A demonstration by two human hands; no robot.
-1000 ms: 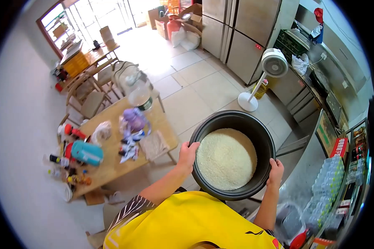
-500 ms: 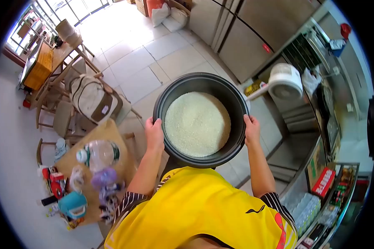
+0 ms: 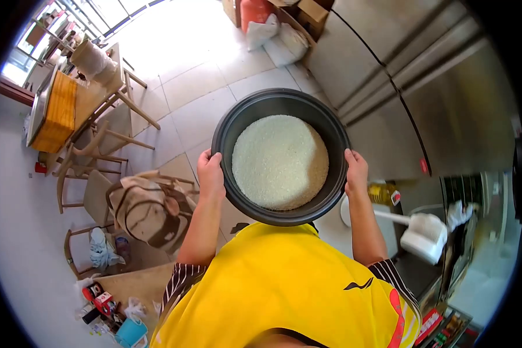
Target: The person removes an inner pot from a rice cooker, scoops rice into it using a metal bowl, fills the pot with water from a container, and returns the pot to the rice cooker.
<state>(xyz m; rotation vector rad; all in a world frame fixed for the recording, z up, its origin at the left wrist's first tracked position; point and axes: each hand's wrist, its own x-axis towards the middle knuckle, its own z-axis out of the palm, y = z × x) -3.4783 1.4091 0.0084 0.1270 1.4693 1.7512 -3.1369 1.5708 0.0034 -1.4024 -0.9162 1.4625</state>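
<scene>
Flanking me at far left, an orange-sided box (image 3: 57,113) sits on a wooden surface (image 3: 95,95); nearer, a tan backpack (image 3: 148,211) shows blurred. At centre, my left hand (image 3: 211,174) clasps the left rim of a dark round pot (image 3: 284,103), thumb on top, fingers mostly hidden. The pot is held off the tiled floor (image 3: 194,87), just in front of my yellow shirt (image 3: 272,272), a mound of white grains (image 3: 280,162), apparently rice, inside. My right hand (image 3: 356,171) grasps the opposite side in a matching hold. Farther right are steel doors (image 3: 377,139), a bottle of yellow liquid (image 3: 380,194) and a white fan (image 3: 424,235). The step in hand appears to be a two-handed carry; the next move, I judge, calls for an even grip, a level pot and clearance from the fan.
</scene>
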